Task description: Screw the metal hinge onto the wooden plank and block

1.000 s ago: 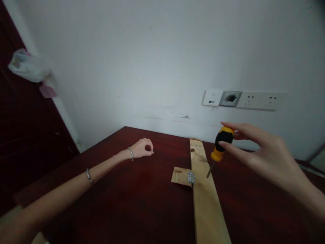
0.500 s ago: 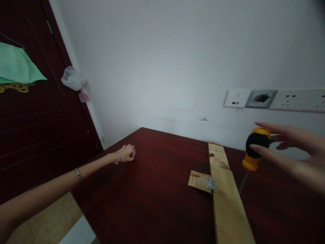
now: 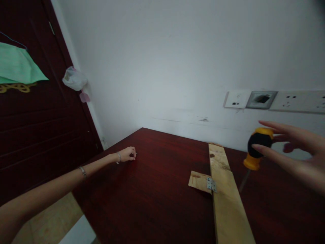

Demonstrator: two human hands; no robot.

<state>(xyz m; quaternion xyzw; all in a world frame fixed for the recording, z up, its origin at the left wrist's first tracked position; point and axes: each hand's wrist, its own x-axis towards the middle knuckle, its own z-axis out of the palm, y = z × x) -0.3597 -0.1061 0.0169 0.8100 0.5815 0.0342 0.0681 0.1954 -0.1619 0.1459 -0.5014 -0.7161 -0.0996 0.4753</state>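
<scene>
In my right hand (image 3: 297, 145) is a screwdriver (image 3: 260, 144) with a yellow and black handle, held between thumb and fingers. Its shaft points down beside a long wooden board (image 3: 225, 193); whether the tip touches the table is unclear. A small wooden block (image 3: 199, 180) adjoins the board's left side, and a metal hinge (image 3: 211, 184) spans the two. Far to the left, my left hand (image 3: 127, 154) rests low at the tabletop with its fingers pinched together. A tiny shiny bit pokes out at the fingertips, too small to name.
The dark red table (image 3: 157, 203) meets a white wall (image 3: 162, 67). Sockets (image 3: 237, 99) are set in the wall at right. A dark red door (image 3: 30, 135) stands at left, with a green cloth (image 3: 19, 64) and a white plastic bag (image 3: 74, 79) hanging near it.
My left hand has turned slightly, its fingers staying pinched at the same spot. My right hand and the screwdriver handle have shifted a little to the right. The board and hinge stay put.
</scene>
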